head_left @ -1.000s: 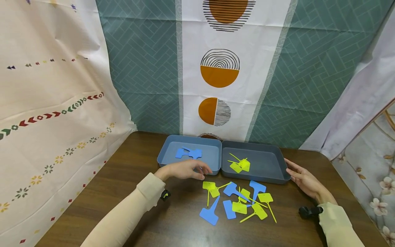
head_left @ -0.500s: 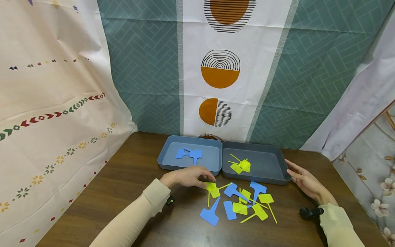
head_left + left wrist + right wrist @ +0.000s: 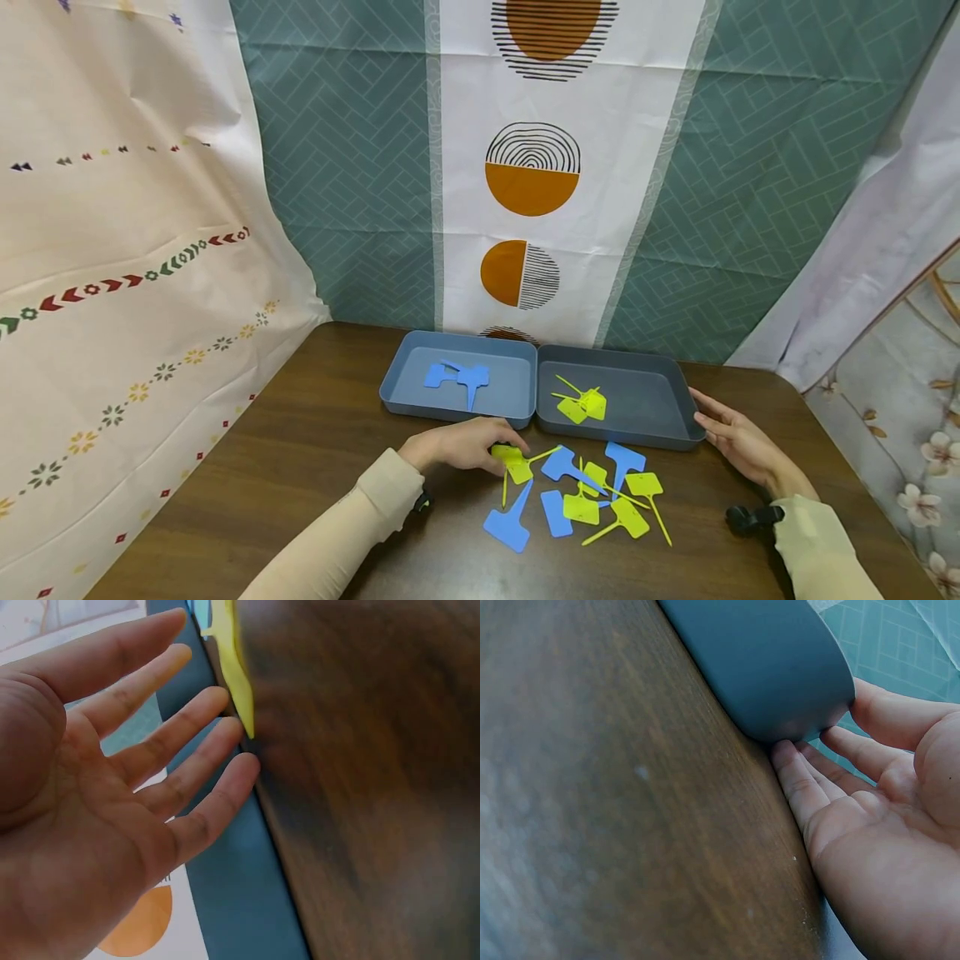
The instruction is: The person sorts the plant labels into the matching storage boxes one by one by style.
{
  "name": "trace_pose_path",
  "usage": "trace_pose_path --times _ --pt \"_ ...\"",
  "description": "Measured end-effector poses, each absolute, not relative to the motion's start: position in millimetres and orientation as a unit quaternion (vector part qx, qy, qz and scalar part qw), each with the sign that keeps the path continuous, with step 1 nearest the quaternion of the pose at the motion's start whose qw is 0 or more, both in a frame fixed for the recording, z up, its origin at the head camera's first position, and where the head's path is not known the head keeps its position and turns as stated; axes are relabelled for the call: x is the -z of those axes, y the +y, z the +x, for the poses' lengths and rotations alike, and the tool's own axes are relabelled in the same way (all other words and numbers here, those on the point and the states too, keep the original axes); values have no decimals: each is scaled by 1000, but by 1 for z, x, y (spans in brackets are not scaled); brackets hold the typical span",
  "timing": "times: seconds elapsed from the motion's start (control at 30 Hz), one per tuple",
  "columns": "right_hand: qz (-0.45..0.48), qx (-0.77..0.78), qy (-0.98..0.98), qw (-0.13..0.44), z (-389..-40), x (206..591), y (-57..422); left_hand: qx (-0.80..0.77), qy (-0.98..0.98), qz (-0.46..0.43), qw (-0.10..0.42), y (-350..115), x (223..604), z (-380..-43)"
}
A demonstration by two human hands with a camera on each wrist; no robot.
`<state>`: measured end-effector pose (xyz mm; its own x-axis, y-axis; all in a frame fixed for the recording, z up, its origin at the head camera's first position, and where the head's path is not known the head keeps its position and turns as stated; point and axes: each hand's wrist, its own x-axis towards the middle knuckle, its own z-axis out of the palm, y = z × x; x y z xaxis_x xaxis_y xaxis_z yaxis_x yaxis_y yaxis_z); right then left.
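Note:
My left hand [image 3: 467, 444] reaches over the near edge of the blue-grey tray [image 3: 393, 385], thumb and fingertips right at a yellow T-shaped plant label [image 3: 519, 470]. In the left wrist view its fingers are spread and loosely bent, close to a yellow label's stem [image 3: 236, 671]. At the right, my right hand [image 3: 742, 443] rests on the table with fingertips against the end of the dark grey tray [image 3: 652, 392]. The right wrist view shows those fingers [image 3: 799, 780] fairly straight, touching the tray's rounded corner [image 3: 795, 682].
Several yellow labels [image 3: 628, 517] and blue labels [image 3: 507, 527] lie loose and overlapping before the trays. Blue labels [image 3: 472, 377] lie in the left tray, yellow ones [image 3: 592, 406] in the right. A patterned curtain [image 3: 360, 208] hangs behind the wooden table [image 3: 315, 400].
My left hand has come down and slightly right, from over the blue-grey tray's front edge to the yellow label. My right hand stays at the dark tray.

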<state>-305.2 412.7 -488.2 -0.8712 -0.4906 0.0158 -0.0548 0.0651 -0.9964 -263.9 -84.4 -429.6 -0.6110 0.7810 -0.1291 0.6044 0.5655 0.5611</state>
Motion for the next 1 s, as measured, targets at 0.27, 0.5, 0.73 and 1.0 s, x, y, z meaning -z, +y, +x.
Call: trace_pose_path --times 0.27,0.5,0.73,1.0 --pt "-173 641 728 171 -305 488 411 -219 887 371 164 -80 438 -256" --pt "-175 636 732 172 -306 486 411 -223 891 357 172 -77 440 -259" --pt "-180 641 726 173 -306 488 414 -226 888 361 174 -77 436 -260" --pt "-182 638 728 174 -307 489 413 -236 883 372 163 -82 434 -260"
